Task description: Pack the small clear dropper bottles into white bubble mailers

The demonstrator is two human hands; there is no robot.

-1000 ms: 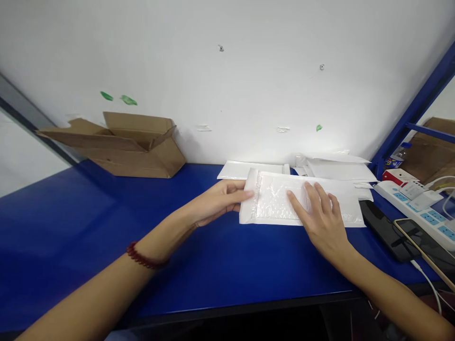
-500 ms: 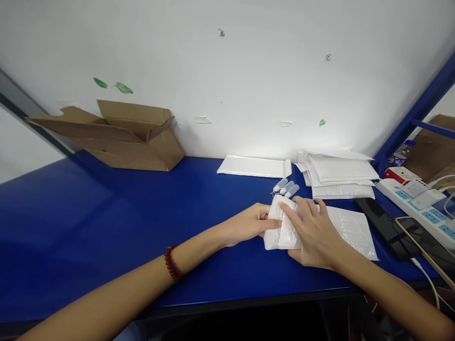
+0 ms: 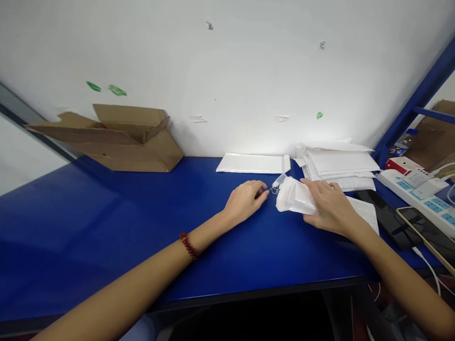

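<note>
My right hand [image 3: 330, 207] grips a white bubble mailer [image 3: 295, 195] from its right side, holding it tilted above the blue table. To the left of the mailer is my left hand [image 3: 247, 201], its fingers bent and a little apart, with nothing visible in them. Its fingertips are close to the thin strings of a small white plastic tube [image 3: 279, 180]; I cannot tell whether they touch. The mailer covers whatever lies behind it. Another flat white mailer [image 3: 366, 213] lies on the table, partly hidden by my right hand.
A single white mailer [image 3: 252, 163] lies along the wall, beside a stack of mailers [image 3: 343, 163]. Two phones [image 3: 387, 220] [image 3: 430, 227] and a power strip [image 3: 426, 199] are at right. An open cardboard box [image 3: 138, 147] stands at the back left of the blue table [image 3: 124, 227].
My left hand has let go of the mailer and moved to the strings' left side. My right hand has carried the mailer farther back and slightly right, and it now covers more of the small tubes.
</note>
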